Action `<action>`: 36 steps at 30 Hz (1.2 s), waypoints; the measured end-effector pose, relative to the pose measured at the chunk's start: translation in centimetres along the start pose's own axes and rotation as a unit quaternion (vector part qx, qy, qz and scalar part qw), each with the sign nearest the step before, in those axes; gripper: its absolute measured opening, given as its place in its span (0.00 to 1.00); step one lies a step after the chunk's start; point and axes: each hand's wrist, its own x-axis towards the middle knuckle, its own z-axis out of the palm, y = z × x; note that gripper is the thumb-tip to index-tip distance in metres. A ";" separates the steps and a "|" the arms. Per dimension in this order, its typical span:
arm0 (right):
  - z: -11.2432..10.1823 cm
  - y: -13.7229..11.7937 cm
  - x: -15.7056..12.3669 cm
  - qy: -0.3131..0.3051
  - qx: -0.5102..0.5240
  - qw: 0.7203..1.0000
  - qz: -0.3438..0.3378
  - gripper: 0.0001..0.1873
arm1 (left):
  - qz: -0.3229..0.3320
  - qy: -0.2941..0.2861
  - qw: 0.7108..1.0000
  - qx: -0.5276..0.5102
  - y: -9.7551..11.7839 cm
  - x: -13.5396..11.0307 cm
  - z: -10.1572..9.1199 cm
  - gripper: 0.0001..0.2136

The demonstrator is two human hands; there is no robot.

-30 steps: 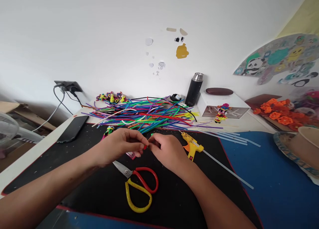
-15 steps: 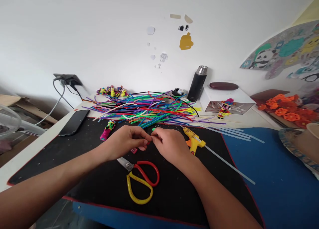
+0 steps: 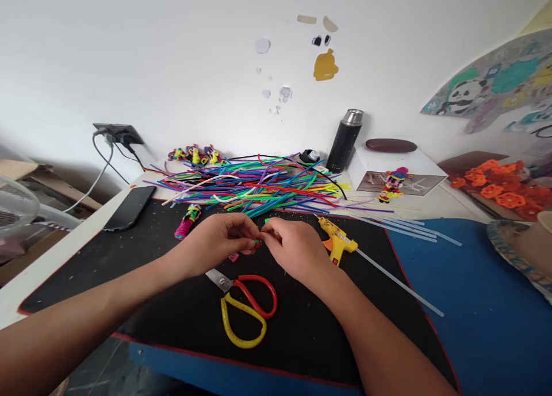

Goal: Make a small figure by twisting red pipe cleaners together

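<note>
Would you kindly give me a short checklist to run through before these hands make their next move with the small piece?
1. Piece pinched between left hand and right hand: ok.
2. Shape of the piece visible: not ok, mostly hidden by the hands.
3. Scissors lying on the mat just in front of the hands, untouched: ok.
4. Glue gun apart from the right hand: cannot tell; it lies right beside it.
5. Glue gun hot or cold: cannot tell.
6. Pile of sticks lying just behind the hands: ok.
</note>
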 end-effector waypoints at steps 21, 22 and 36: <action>-0.4 -1.0 -0.2 -0.011 0.021 0.999 0.031 0.08 | 0.039 0.072 0.996 -0.034 -1.0 1.9 -0.1 0.12; -0.4 -1.1 -0.2 -0.010 0.023 0.999 0.031 0.08 | 0.034 0.071 0.995 -0.056 -1.0 2.0 -0.1 0.13; -0.2 -0.6 -0.1 0.036 0.091 0.995 0.032 0.09 | 0.025 0.105 0.982 -0.153 -0.9 1.7 0.5 0.17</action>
